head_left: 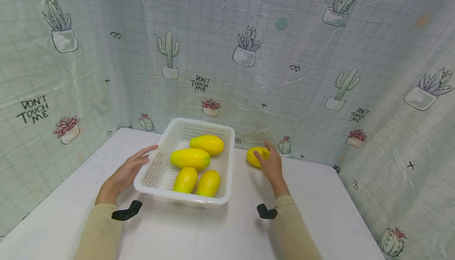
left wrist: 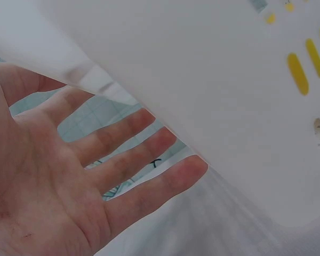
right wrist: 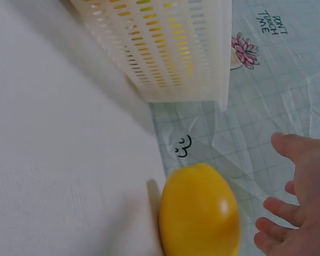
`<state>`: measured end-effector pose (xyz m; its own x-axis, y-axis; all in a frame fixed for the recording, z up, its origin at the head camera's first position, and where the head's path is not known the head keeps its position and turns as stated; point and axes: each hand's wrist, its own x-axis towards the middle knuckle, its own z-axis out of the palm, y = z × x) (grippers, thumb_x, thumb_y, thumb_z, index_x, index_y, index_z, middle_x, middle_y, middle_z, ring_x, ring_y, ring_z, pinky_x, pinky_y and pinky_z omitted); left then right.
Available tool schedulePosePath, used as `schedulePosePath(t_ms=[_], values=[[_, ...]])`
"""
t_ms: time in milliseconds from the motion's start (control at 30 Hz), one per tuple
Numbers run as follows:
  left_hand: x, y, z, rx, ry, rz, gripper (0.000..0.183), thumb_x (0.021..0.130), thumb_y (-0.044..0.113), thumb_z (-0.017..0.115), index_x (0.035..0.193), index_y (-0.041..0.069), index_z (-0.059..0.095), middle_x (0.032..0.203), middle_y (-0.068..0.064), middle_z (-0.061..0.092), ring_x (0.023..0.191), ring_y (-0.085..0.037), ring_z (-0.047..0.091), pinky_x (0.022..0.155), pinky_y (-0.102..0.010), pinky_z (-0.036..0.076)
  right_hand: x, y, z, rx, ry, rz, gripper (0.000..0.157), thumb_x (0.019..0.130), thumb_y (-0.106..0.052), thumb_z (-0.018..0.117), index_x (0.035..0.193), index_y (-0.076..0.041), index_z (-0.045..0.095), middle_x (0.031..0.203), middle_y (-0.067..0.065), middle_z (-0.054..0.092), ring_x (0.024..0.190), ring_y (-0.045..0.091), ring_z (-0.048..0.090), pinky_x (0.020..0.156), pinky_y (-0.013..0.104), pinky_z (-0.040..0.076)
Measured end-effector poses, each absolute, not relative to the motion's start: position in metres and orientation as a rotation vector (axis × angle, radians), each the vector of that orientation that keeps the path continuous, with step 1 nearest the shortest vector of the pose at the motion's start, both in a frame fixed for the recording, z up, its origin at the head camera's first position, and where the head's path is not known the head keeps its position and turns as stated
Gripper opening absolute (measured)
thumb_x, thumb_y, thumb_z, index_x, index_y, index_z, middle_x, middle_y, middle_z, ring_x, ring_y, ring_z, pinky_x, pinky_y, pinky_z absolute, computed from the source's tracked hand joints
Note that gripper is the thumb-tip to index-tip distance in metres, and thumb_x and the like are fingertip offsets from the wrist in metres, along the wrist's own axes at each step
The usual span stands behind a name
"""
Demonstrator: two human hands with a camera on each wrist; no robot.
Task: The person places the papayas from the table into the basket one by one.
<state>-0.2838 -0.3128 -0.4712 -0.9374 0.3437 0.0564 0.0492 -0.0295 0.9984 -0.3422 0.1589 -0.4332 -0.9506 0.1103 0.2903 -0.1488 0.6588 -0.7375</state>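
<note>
A white perforated plastic basket [head_left: 231,161] stands on the table with several smooth yellow oval fruits [head_left: 190,159] inside, mango-like in shape. At its left side is my left hand [head_left: 122,177], thumb and fingers spread. In the left wrist view, the straight fingertips of that hand [left wrist: 69,160] touch the basket's edge. To the right of the basket, one more yellow oval fruit [head_left: 254,156] lies near the table's back edge. My right hand [head_left: 273,169] is over its right end in the head view. The right wrist view shows a gap between this fruit [right wrist: 200,210] and the loosely bent fingers.
The white table [head_left: 234,236] meets a cactus-printed curtain [head_left: 220,46] at the back and along both sides. A black wrist device [head_left: 127,211] sits by the left cuff, and another black device [head_left: 266,211] by the right cuff.
</note>
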Motion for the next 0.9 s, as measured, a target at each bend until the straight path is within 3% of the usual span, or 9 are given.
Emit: schedulePosePath(t_ms=[900], values=[[-0.286, -0.313, -0.474, 0.412, 2.055, 2.062, 0.052, 0.105, 0.03, 0.035, 0.155, 0.03, 0.02, 0.151, 0.006, 0.033, 0.117, -0.008, 0.057, 0.092, -0.03, 0.051, -0.352, 0.181, -0.456, -0.013, -2.642, 1.122, 0.069, 0.092, -0.037, 0.064, 0.148, -0.011, 0.035, 0.154, 0.014, 0.036, 0.143, 0.035, 0.03, 0.118, 0.051, 0.023]])
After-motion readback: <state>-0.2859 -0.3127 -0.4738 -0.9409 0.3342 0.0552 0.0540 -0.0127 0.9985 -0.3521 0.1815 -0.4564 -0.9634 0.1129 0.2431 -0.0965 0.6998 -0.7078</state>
